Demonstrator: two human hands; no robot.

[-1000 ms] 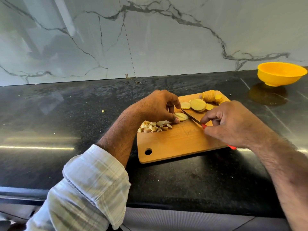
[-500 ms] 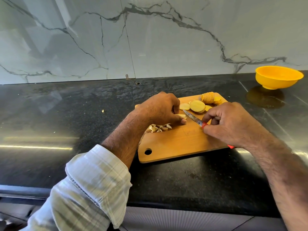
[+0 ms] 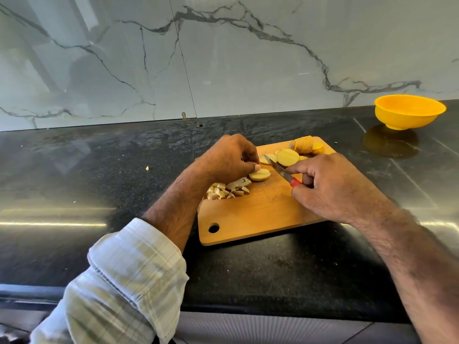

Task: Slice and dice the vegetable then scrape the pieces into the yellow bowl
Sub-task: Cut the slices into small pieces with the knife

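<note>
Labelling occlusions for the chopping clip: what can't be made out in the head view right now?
- Knife handle: only a red stub shows; the right hand wraps the rest.
- Left hand fingertips: curled under, so the hold on the slice is unclear beyond the thumb.
- Diced pile: its left edge sits behind the left forearm.
- Board: near right corner is under the right wrist.
- Bowl inside: too shallow an angle to see its bottom.

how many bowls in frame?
1: the yellow bowl sits on the counter at far right by the wall, apart from the cutting board.
</note>
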